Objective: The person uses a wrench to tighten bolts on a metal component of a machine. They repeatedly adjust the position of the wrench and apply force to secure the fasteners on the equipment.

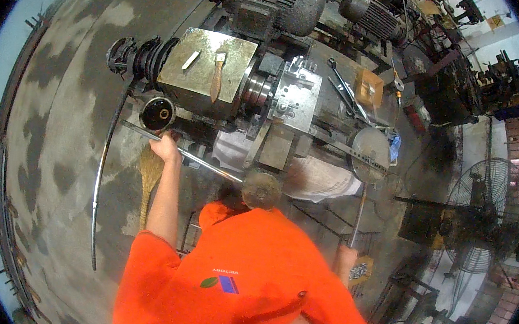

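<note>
My left hand (164,147) is closed round a long metal rod (203,163), near the rod's far left end. The rod slants down to the right and its other end meets a round, dull disc (261,190) close to my chest. On the right, my right hand (345,258) is closed on the lower end of a rod-like handle (360,215). That handle reaches up toward a larger round grey disc (371,149), which a perforated metal strip crosses. Part of my right hand is hidden by the orange sleeve and the handle.
Ahead stands a machine with a flat-topped housing (186,83) bearing a brush (218,77), and a bright metal block (297,97). Wrenches (344,89) lie beyond. A dark round pot (158,113) and straw broom (148,179) are left. A large fan (480,208) stands right.
</note>
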A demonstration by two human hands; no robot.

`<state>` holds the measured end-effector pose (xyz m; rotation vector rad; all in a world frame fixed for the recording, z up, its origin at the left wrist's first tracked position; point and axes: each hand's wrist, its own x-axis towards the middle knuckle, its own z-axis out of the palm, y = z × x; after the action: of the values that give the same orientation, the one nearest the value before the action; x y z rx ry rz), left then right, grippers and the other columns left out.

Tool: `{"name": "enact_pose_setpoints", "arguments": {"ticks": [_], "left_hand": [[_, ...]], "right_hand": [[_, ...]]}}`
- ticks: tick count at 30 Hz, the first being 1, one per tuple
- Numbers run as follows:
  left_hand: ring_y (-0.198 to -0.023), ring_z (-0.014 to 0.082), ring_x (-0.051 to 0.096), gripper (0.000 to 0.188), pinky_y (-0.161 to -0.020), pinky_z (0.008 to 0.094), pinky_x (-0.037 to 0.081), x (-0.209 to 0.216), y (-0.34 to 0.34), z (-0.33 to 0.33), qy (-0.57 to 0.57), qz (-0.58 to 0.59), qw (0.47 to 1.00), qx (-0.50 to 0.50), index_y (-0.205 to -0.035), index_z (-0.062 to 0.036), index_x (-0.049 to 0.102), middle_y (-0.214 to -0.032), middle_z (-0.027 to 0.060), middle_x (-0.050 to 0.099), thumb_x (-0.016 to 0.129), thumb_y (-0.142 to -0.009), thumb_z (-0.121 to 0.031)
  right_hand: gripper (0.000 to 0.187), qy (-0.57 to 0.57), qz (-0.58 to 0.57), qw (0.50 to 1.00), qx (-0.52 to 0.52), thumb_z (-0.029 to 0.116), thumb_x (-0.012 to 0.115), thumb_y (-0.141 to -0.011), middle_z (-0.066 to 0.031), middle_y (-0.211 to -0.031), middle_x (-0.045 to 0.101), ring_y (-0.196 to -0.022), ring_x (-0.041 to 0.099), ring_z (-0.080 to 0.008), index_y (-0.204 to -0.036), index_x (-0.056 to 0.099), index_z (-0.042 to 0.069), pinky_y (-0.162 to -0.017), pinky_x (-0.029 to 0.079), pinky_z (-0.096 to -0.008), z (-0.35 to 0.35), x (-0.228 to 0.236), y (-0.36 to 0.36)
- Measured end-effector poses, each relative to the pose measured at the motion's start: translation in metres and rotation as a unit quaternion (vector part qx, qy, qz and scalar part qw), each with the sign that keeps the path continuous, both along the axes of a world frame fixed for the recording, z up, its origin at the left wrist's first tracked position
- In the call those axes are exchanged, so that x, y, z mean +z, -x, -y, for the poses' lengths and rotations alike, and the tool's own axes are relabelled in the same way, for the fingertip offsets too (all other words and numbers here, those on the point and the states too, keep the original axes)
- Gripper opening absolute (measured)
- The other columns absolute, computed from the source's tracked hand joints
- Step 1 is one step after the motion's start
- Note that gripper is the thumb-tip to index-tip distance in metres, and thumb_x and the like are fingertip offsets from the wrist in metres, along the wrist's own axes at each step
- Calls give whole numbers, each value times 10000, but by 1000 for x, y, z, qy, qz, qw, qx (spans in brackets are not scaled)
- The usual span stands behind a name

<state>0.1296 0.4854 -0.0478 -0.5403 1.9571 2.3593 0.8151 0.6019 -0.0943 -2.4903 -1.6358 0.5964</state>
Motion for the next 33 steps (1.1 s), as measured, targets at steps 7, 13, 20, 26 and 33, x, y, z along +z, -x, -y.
{"name": "enact_pose_setpoints", "arguments": {"ticks": [7,13,20,26,33], "left_hand": [[-701,224,608,277,-552,324,531,-1,2,3,5,1,1000,-14,-981,0,416,-880,146,558,537,-745,77],[-688,222,601,275,-558,325,525,6,-1,4,-7,-5,1000,-16,-981,-4,414,-875,141,552,554,-755,68],[-665,214,585,302,-521,327,500,5,0,4,-16,-15,1000,-3,-993,2,414,-877,136,549,571,-743,63],[-627,195,574,278,-513,323,492,19,-7,-7,-38,-6,999,-6,-964,11,455,-849,124,566,571,-717,65],[-594,172,566,251,-476,289,465,-15,11,8,20,-73,997,36,-932,6,501,-826,123,590,581,-699,55]], "right_hand": [[397,23,63,998,-2,275,502,-659,-287,-859,618,-858,597,-439,-813,621,-71,-773,465,-453,0,50,48],[416,29,74,997,-14,285,503,-664,-296,-902,612,-882,592,-438,-865,621,-60,-789,466,-446,-2,55,56],[436,44,37,998,-6,289,511,-671,-301,-951,609,-922,587,-429,-885,616,-76,-826,456,-438,-5,21,23],[471,98,120,981,118,293,556,-653,-323,-934,603,-923,587,-433,-897,599,-107,-800,456,-442,-4,9,-9],[427,40,22,999,7,323,600,-663,-264,-863,619,-846,603,-406,-839,616,-65,-791,467,-423,-5,26,39]]}}
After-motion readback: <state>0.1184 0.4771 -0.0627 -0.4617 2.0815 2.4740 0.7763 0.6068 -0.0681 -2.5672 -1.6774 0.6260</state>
